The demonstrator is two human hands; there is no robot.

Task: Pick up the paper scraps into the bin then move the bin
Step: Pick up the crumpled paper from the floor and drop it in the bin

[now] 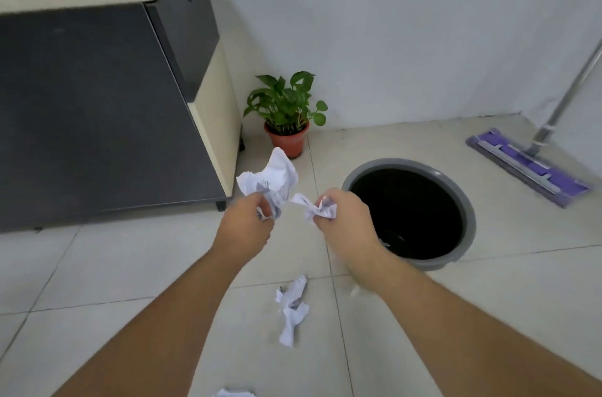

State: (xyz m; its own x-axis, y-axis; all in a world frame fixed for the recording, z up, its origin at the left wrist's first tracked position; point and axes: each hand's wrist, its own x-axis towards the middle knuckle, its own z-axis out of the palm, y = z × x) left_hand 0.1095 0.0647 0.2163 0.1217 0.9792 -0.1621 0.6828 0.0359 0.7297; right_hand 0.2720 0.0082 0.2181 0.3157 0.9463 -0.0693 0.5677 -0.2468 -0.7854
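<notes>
A large crumpled white paper scrap [273, 181] and a smaller wad [314, 206] are held above the tiled floor. Two more scraps lie on the tiles: a twisted one [292, 308] and another [233, 392] at the bottom edge. The round grey bin [469, 217] stands upright and open, its inside dark.

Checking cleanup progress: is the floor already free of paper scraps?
No, one crumpled scrap still lies on the tiles between the forearms, and another scrap shows at the bottom edge.

Bare forearms, no sleeves, ringless hands

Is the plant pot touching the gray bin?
Apart. The head view shows bare floor tiles between the plant pot and the gray bin.
</notes>
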